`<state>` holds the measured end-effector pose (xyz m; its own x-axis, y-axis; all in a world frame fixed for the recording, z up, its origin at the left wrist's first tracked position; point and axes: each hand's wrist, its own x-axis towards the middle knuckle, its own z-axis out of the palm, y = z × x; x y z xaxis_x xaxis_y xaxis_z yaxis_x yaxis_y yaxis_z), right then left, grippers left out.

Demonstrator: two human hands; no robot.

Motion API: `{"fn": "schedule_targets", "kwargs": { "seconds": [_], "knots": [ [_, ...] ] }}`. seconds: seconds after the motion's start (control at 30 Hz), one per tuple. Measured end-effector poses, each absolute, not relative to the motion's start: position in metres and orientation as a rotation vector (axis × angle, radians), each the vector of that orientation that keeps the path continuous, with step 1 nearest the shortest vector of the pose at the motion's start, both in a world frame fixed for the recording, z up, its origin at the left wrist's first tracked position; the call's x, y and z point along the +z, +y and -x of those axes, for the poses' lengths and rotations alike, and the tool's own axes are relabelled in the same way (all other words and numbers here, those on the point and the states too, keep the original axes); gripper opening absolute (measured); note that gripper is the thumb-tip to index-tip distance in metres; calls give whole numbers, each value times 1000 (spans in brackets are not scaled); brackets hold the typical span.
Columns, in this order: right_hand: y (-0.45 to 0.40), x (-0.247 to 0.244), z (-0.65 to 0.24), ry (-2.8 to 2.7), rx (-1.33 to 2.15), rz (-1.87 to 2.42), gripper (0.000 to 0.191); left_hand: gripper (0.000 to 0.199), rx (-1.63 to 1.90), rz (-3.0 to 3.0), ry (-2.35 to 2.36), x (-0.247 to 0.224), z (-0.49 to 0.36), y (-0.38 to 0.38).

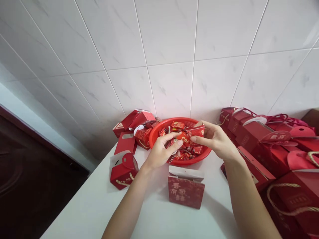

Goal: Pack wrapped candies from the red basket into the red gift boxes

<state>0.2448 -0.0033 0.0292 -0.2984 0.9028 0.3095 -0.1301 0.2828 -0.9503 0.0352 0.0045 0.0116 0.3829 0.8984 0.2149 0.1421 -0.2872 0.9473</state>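
Note:
Both hands are raised over a red plastic basket filled with wrapped candies. Between the thumb and fingers of my left hand is a red candy with gold print. My right hand pinches a flat red packet, which touches or overlaps that candy from this angle. Directly in front of the basket stands a small red gift box with pale lettering, its top flap up. Its inside cannot be seen.
Several red gift boxes with rope handles sit left of the basket. A large pile of similar red boxes crowds the right side. The white table meets a tiled wall behind the basket.

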Motion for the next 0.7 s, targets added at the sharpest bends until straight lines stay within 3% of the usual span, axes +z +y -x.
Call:
{"fn": "schedule_targets", "kwargs": {
  "seconds": [0.3,0.47,0.7],
  "knots": [
    [-47,50,-260,-1679,1006,907,34,39,492,-2244,977,39,-5,-38],
    [-52,50,-260,-1767,908,904,31,12,400,-2384,965,37,-16,-39],
    [-53,53,-259,-1883,835,934,28,16,367,-2477,1055,32,-18,-37]
  ]
}}
